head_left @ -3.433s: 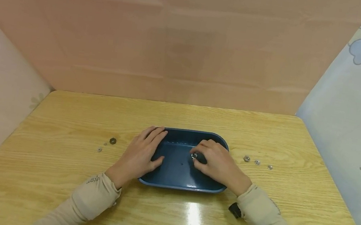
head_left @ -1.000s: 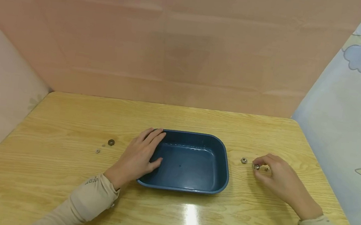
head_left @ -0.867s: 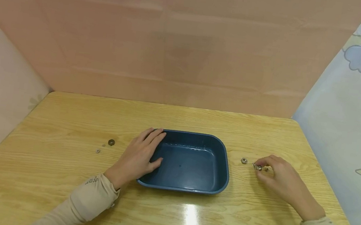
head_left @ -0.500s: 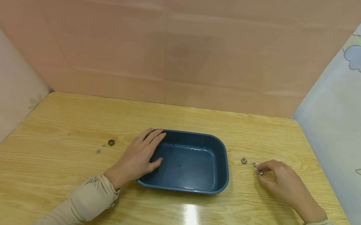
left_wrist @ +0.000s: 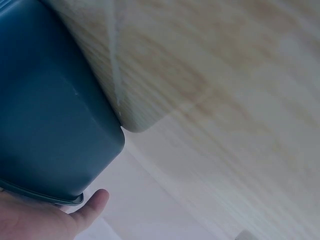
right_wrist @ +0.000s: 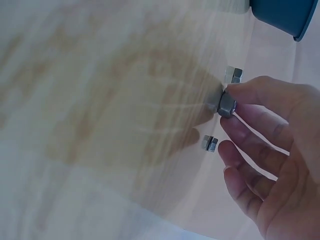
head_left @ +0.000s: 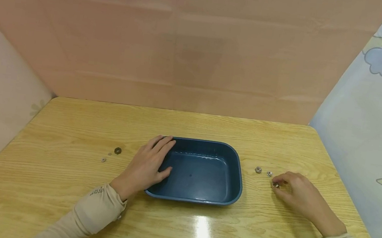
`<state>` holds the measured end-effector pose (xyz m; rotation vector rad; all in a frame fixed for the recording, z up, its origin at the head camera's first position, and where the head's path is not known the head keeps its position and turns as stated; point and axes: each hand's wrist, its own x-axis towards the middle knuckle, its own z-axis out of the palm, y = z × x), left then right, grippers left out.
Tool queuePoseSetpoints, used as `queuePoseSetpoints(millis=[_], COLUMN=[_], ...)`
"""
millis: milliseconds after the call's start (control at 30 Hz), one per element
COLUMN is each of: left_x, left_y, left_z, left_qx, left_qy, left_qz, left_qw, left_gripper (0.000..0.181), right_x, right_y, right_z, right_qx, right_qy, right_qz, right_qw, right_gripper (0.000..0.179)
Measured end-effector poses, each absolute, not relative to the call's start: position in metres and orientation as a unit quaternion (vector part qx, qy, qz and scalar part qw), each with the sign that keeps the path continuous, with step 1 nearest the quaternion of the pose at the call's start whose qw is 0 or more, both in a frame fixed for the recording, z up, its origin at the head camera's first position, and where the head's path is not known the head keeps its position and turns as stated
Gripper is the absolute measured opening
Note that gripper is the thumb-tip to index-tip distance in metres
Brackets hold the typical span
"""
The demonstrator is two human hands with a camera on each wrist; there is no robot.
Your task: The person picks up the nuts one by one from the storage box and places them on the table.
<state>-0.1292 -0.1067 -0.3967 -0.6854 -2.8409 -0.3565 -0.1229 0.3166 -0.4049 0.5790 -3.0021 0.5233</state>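
My right hand (head_left: 298, 193), right of the tray, pinches a metal hex nut (head_left: 275, 184) between thumb and finger, low over the table. The right wrist view shows that held nut (right_wrist: 226, 104) close up, its other fingers loosely bent. Beside it lie two silver nuts, a larger nut (head_left: 258, 170) and a smaller nut (head_left: 269, 173). Another small nut (right_wrist: 210, 143) stands out in the right wrist view; the hand hides it in the head view. My left hand (head_left: 148, 165) rests across the left rim of the blue tray (head_left: 192, 200), fingers extended and thumb inside.
On the wooden table (head_left: 68, 195), left of the tray, lie a dark nut (head_left: 118, 151) and two tiny pale ring-like pieces, one of them a small ring (head_left: 104, 160). A brown-pink panel (head_left: 199, 55) stands behind; printed panels flank both sides.
My right hand, earlier over the tray with a nut, has gone right to the row of nuts. In the last second it shifted slightly toward the front edge, still pinching a nut. My left hand stayed put.
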Motion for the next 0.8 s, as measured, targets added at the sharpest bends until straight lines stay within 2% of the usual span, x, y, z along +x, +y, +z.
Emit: queuePoseSetpoints(millis=[267,500,800], left_x=[-0.129,-0.131,-0.133], left_y=[-0.107,-0.110,-0.112], left_z=[-0.397,-0.398,-0.396], left_qx=[-0.234,-0.233,-0.244], left_qy=[-0.960,-0.959,-0.956], left_qz=[-0.120,-0.128,-0.135], left_qw=[0.099,0.099,0.091], left_gripper=[0.074,0.074,0.070], right_x=[-0.123,-0.125,-0.134], right_y=[0.317,0.310,0.284], right_z=[-0.404,-0.392,-0.375], right_qx=[0.194,0.186,0.212], right_qy=[-0.967,-0.966,-0.961], right_qz=[0.166,0.176,0.160], right_qw=[0.024,0.024,0.079], right_gripper=[0.015,0.023,0.027])
